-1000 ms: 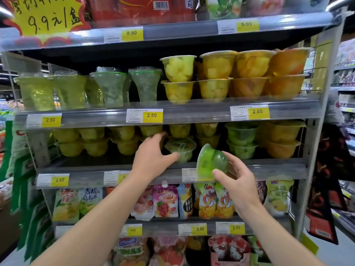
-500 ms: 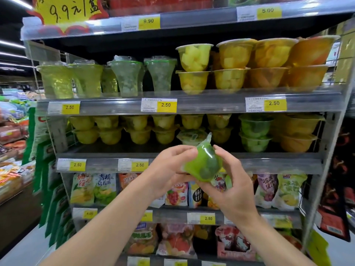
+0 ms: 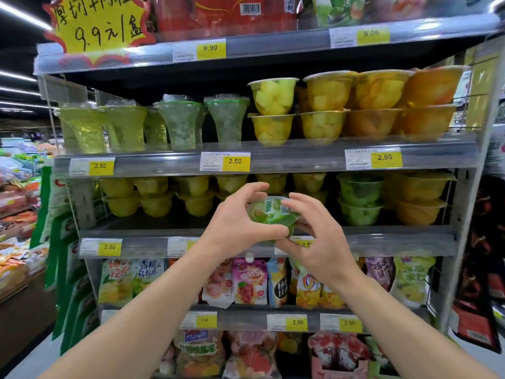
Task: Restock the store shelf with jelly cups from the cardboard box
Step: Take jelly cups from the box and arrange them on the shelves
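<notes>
Both hands hold one green jelly cup [image 3: 269, 214] in front of the store shelf [image 3: 382, 243], level with the tier of yellow cups [image 3: 155, 196] and green cups [image 3: 359, 201]. The left hand [image 3: 235, 222] curls its fingers [image 3: 251, 188] over the cup's left side and top. The right hand [image 3: 319, 236] pinches its right side with fingers [image 3: 303, 205] above and thumb beneath.
</notes>
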